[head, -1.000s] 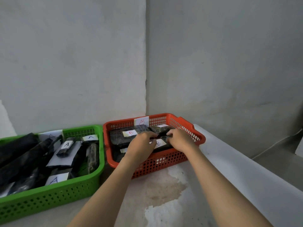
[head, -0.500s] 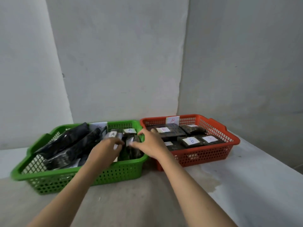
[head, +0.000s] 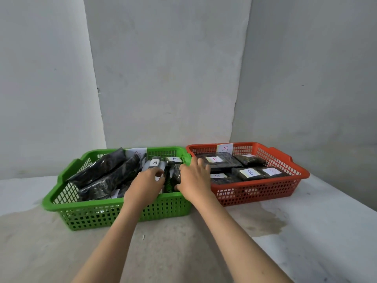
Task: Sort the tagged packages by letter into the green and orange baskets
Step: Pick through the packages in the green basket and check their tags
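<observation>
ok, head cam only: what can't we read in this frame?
- Left hand: grip unclear; curled fingers hide what lies under them in the green basket.
- Right hand: covers the small package by the green basket's right wall; its tag is unseen.
- Long black packages: no letters facing the camera.
- Front-right tag in the orange basket: letter too faint.

The left basket sits touching the right basket on the table. Packages fill both. Both hands reach into the left basket.
</observation>
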